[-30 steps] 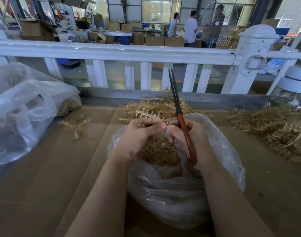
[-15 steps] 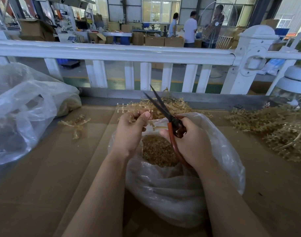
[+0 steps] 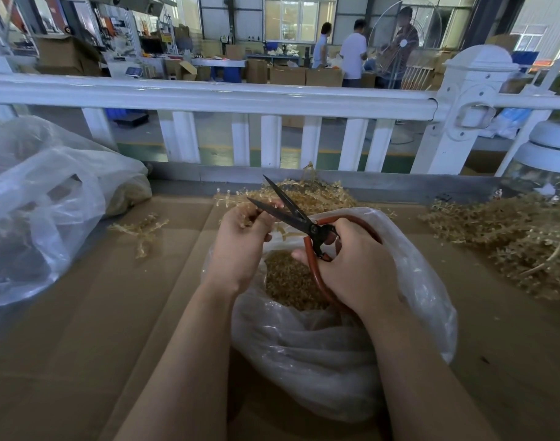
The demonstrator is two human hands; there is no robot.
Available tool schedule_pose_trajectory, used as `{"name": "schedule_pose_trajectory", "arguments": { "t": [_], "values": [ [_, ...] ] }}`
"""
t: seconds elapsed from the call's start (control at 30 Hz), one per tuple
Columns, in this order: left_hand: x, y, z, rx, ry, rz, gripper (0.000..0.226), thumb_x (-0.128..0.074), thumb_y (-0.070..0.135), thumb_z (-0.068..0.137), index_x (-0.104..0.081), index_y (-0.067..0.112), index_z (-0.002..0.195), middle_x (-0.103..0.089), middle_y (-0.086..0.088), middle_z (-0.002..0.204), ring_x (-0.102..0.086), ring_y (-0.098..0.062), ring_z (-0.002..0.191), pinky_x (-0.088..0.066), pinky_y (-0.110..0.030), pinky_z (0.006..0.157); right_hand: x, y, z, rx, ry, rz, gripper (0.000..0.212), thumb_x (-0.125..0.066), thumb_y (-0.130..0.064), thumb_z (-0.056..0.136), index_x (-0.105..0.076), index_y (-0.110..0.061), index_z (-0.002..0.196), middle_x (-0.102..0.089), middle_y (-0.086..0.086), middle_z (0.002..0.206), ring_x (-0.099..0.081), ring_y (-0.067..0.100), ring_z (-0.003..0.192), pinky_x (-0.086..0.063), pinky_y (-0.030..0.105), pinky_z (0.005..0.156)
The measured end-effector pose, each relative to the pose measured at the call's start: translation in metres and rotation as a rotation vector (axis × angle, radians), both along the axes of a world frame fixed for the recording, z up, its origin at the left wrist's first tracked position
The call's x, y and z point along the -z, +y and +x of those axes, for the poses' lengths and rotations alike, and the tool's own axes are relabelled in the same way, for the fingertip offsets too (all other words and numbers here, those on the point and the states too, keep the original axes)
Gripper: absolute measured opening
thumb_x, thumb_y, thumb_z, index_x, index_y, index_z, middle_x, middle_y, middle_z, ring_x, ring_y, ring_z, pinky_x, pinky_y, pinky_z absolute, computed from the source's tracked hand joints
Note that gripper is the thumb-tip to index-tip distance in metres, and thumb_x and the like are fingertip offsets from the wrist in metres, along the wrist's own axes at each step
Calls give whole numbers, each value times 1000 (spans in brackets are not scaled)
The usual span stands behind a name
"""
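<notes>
Left hand (image 3: 240, 249) pinches sprig (image 3: 226, 198), pointing far-left across the table (image 3: 97, 313); right hand (image 3: 355, 268) grips scissors (image 3: 304, 223), blades spread beside it.

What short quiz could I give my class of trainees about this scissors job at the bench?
1. True or false: the scissors have their blades apart.
2. Where do the small cut bits lie? A) in the clear bag below the hands B) in a bucket C) on the floor
3. Fill in: the right hand grips the scissors, and the left hand holds a golden ____ close to the blades.
Key: 1 true. 2 A. 3 sprig.
</notes>
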State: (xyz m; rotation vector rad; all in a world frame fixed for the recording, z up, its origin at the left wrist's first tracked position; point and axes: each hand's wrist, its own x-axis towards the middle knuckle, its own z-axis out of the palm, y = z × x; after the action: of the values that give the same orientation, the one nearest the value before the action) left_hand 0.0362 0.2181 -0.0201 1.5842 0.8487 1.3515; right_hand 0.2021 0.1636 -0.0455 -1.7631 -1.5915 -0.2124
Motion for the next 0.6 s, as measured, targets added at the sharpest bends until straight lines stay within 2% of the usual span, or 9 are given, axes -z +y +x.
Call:
{"name": "schedule_pose_trajectory", "arguments": {
  "t": [0.17,0.27,0.4,0.5,0.6],
  "values": [
    [0,1,-1,3,10,-11,26,-54,4,98,-68,22,85,-65,22,65,-57,7,63,-46,-10,61,1,0,0,4,-13,5,65,-53,-83,72,-63,-23,93,-69,-12,91,-62,5,79,-50,18,66],
    [0,1,0,5,26,-13,25,-55,5,98,-69,21,84,-67,19,67,-58,6,63,-46,-11,61,0,-1,0,18,-27,-5,61,-54,-84,72,-62,-25,88,-65,-17,84,-57,1,71,-42,12,58],
    [0,0,-1,-9,31,-7,26,-56,6,97,-67,21,78,-67,18,65,-58,6,63,-47,-11,61,-1,-2,-1,33,-31,16,52,-59,-80,75,-56,-29,81,-59,-20,76,-49,-3,63,-32,6,55],
    [-1,-1,-2,-15,31,-14,28,-57,6,97,-66,21,75,-65,19,61,-56,7,60,-45,-9,59,-1,-3,-2,29,-29,26,53,-53,-84,74,-54,-31,79,-56,-21,73,-46,-4,60,-33,7,55],
    [-2,-2,-4,2,32,-18,28,-57,6,97,-67,20,75,-65,18,61,-55,7,58,-44,-9,58,-1,-2,-2,12,-16,47,63,-43,-88,72,-59,-28,80,-56,-21,73,-50,-1,63,-41,12,57]
  ]
}}
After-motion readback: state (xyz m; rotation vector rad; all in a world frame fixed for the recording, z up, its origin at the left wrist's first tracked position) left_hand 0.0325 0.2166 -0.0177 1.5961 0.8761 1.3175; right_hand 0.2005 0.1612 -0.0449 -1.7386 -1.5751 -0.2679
